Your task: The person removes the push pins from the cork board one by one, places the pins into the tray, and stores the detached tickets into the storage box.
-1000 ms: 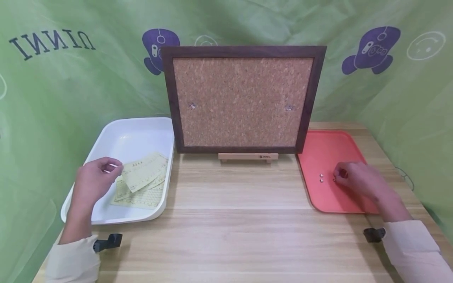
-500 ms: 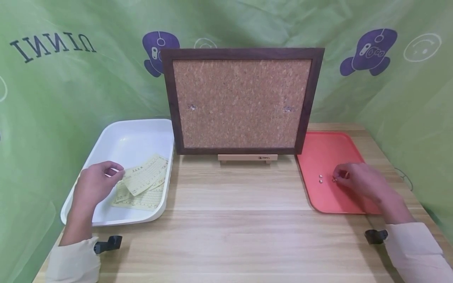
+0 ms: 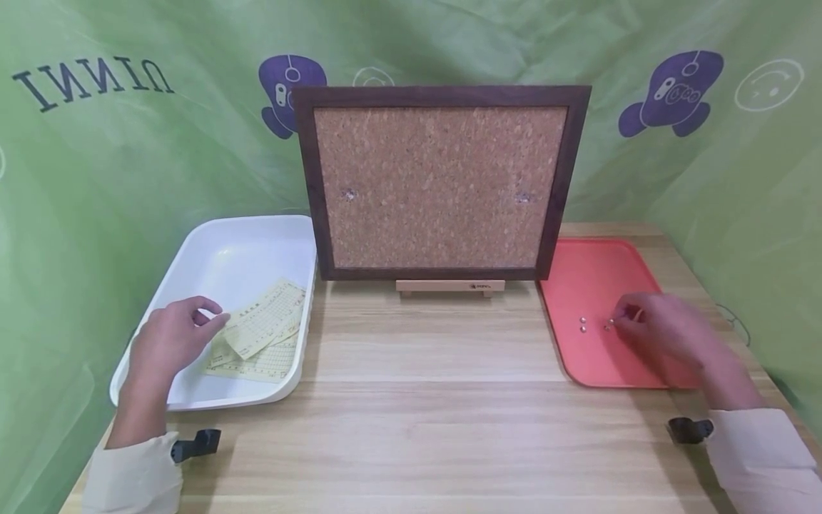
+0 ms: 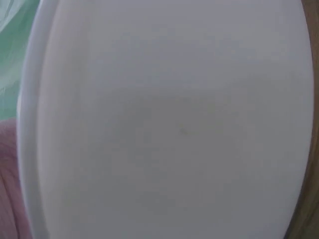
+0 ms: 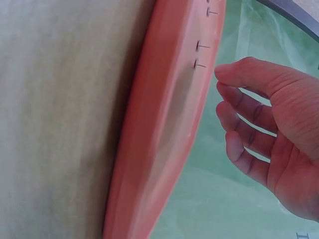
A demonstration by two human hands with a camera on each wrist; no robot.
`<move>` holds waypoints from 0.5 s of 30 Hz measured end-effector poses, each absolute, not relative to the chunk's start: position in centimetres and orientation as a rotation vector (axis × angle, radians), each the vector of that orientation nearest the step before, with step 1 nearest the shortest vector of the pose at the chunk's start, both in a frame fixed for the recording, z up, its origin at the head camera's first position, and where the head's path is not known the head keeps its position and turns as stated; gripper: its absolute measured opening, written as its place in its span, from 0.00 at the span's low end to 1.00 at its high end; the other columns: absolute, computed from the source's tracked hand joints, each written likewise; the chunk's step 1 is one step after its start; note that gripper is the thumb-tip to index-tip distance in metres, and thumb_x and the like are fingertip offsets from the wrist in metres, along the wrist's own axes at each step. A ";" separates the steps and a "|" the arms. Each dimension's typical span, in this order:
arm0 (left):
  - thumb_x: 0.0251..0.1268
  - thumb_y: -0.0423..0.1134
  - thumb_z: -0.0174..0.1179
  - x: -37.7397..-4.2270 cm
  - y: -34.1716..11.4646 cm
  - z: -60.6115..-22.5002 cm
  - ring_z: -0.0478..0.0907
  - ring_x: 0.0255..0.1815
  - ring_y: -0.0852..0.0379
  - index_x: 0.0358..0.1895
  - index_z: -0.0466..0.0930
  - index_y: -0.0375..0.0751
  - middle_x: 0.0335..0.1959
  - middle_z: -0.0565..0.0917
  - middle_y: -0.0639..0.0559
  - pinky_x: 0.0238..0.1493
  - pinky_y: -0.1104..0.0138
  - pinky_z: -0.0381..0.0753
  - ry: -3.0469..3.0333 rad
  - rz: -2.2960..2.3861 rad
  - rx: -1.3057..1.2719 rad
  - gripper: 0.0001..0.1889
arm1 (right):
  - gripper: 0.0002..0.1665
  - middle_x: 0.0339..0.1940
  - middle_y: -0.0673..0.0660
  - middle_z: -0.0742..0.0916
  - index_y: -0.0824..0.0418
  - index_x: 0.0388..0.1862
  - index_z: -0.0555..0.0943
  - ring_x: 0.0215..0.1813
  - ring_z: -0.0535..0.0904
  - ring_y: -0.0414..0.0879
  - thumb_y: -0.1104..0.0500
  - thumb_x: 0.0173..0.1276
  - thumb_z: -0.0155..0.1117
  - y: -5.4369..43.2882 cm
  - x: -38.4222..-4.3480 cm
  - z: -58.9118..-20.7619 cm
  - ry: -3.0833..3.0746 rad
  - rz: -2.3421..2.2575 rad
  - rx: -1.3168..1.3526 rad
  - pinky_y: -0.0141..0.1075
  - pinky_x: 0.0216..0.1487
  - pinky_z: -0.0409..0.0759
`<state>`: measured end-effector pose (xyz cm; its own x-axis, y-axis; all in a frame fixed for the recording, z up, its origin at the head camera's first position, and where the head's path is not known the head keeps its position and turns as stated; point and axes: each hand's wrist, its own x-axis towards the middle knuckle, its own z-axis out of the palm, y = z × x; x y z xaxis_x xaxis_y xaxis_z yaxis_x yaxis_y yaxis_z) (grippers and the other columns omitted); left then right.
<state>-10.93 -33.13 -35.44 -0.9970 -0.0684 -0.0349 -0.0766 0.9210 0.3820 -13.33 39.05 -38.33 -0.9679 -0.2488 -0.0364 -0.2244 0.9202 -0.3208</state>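
My left hand [image 3: 168,332] reaches over the white tray [image 3: 225,257] and pinches the left corner of a pale yellow printed paper slip [image 3: 260,325] between thumb and index finger. More slips [image 3: 270,363] lie under it. The left wrist view shows mostly the tray's wall [image 4: 174,139], with a sliver of the hand [image 4: 10,184] at the edge. My right hand [image 3: 664,328] hovers at the red tray [image 3: 594,268], fingers loosely bent, no tack visible in them. Several metal thumbtacks stand points up there, such as one tack [image 5: 197,46] beside another [image 5: 195,64] near the fingertips.
A cork board [image 3: 443,185] in a dark wooden frame stands upright at the back, on a small wooden stand [image 3: 449,285]. Two worn spots mark the cork. Both trays rest on the wood-grain table [image 3: 424,414]. Green printed cloth [image 3: 160,157] hangs behind and at the sides.
My right hand has drawn slightly back to the right, and a second tack now shows beside the one at its fingertips. The left hand has moved a little downward, still pinching the slip.
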 end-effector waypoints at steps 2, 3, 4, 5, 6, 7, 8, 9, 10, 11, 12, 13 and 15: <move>0.75 0.50 0.60 -10.9 -33.1 -35.3 0.79 0.34 0.42 0.52 0.81 0.31 0.37 0.85 0.36 0.29 0.56 0.72 3.028 0.582 -0.119 0.21 | 0.02 0.32 0.51 0.83 0.56 0.38 0.84 0.36 0.77 0.50 0.62 0.69 0.70 39.1 -13.3 -38.1 3.022 -0.487 -0.371 0.45 0.37 0.76; 0.75 0.52 0.59 -10.9 -33.1 -35.2 0.79 0.33 0.43 0.52 0.80 0.31 0.37 0.85 0.36 0.28 0.56 0.72 3.012 0.572 -0.118 0.23 | 0.02 0.32 0.51 0.83 0.56 0.38 0.84 0.36 0.77 0.50 0.61 0.69 0.70 39.1 -13.2 -38.0 3.032 -0.488 -0.375 0.44 0.37 0.75; 0.75 0.53 0.59 -10.8 -33.0 -35.1 0.79 0.33 0.43 0.53 0.80 0.31 0.37 0.85 0.36 0.28 0.56 0.72 3.000 0.559 -0.114 0.24 | 0.03 0.32 0.51 0.83 0.56 0.39 0.84 0.36 0.77 0.50 0.61 0.69 0.70 39.1 -13.2 -37.9 3.040 -0.487 -0.380 0.44 0.37 0.75; 0.75 0.54 0.58 -10.8 -33.0 -35.0 0.79 0.33 0.42 0.53 0.80 0.31 0.37 0.84 0.36 0.28 0.56 0.72 2.990 0.549 -0.111 0.25 | 0.03 0.32 0.51 0.83 0.56 0.39 0.84 0.35 0.77 0.49 0.62 0.68 0.70 39.1 -13.2 -37.8 3.051 -0.479 -0.390 0.44 0.36 0.75; 0.76 0.54 0.58 -10.8 -32.9 -34.9 0.79 0.33 0.42 0.53 0.80 0.30 0.37 0.85 0.35 0.28 0.55 0.73 2.987 0.536 -0.107 0.26 | 0.03 0.31 0.51 0.83 0.57 0.39 0.84 0.35 0.77 0.49 0.63 0.68 0.70 39.2 -13.2 -37.7 3.068 -0.469 -0.406 0.44 0.36 0.75; 0.76 0.55 0.58 -10.7 -32.9 -34.8 0.79 0.34 0.42 0.53 0.80 0.31 0.38 0.85 0.35 0.28 0.55 0.72 2.993 0.520 -0.109 0.26 | 0.04 0.31 0.50 0.83 0.57 0.38 0.84 0.35 0.77 0.48 0.64 0.67 0.70 39.2 -13.2 -37.6 3.080 -0.463 -0.422 0.43 0.35 0.75; 0.75 0.55 0.58 -10.7 -32.8 -34.7 0.80 0.34 0.41 0.53 0.80 0.31 0.38 0.85 0.35 0.28 0.54 0.72 3.004 0.502 -0.109 0.25 | 0.04 0.30 0.50 0.83 0.57 0.38 0.84 0.34 0.78 0.48 0.65 0.66 0.69 39.1 -13.3 -37.6 3.097 -0.451 -0.449 0.42 0.35 0.76; 0.75 0.54 0.57 -10.6 -32.8 -34.6 0.80 0.34 0.41 0.53 0.80 0.31 0.38 0.85 0.35 0.27 0.54 0.72 3.018 0.481 -0.114 0.25 | 0.05 0.30 0.49 0.83 0.58 0.37 0.84 0.34 0.78 0.47 0.66 0.65 0.69 39.1 -13.3 -37.5 3.112 -0.443 -0.472 0.42 0.34 0.76; 0.75 0.54 0.57 -10.5 -32.7 -34.5 0.80 0.34 0.41 0.54 0.79 0.32 0.38 0.85 0.35 0.27 0.53 0.72 3.031 0.460 -0.120 0.25 | 0.05 0.29 0.49 0.83 0.58 0.37 0.84 0.33 0.78 0.46 0.67 0.64 0.69 39.0 -13.4 -37.4 3.126 -0.435 -0.493 0.41 0.34 0.76; 0.75 0.54 0.57 -10.4 -32.6 -34.4 0.80 0.34 0.41 0.54 0.79 0.32 0.38 0.85 0.36 0.27 0.52 0.72 3.046 0.444 -0.126 0.25 | 0.06 0.29 0.49 0.83 0.59 0.37 0.85 0.32 0.78 0.46 0.68 0.63 0.69 39.0 -13.4 -37.4 3.141 -0.427 -0.514 0.40 0.33 0.76; 0.75 0.55 0.57 -10.4 -32.5 -34.2 0.80 0.34 0.41 0.54 0.79 0.33 0.37 0.85 0.36 0.26 0.51 0.72 3.062 0.426 -0.129 0.25 | 0.06 0.29 0.49 0.83 0.59 0.37 0.85 0.32 0.78 0.46 0.68 0.62 0.69 38.8 -13.5 -37.3 3.147 -0.430 -0.525 0.40 0.32 0.77; 0.75 0.55 0.57 -10.3 -32.3 -34.1 0.79 0.33 0.41 0.55 0.79 0.34 0.37 0.85 0.38 0.26 0.50 0.72 3.073 0.415 -0.133 0.25 | 0.07 0.29 0.49 0.83 0.60 0.37 0.85 0.31 0.79 0.45 0.69 0.62 0.70 38.7 -13.5 -37.2 3.155 -0.431 -0.537 0.39 0.31 0.77; 0.75 0.56 0.56 -10.2 -31.9 -33.8 0.78 0.32 0.43 0.56 0.79 0.35 0.35 0.85 0.41 0.25 0.49 0.71 3.079 0.409 -0.131 0.25 | 0.07 0.29 0.49 0.84 0.61 0.38 0.86 0.31 0.79 0.45 0.69 0.61 0.71 38.4 -13.5 -37.0 3.177 -0.428 -0.557 0.39 0.31 0.78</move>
<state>-10.25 -31.94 -33.85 -0.9959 -0.0791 -0.0430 -0.0876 0.9618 0.2594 -13.54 38.39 -37.04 -0.9353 -0.3188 0.1537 -0.3481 0.9071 -0.2368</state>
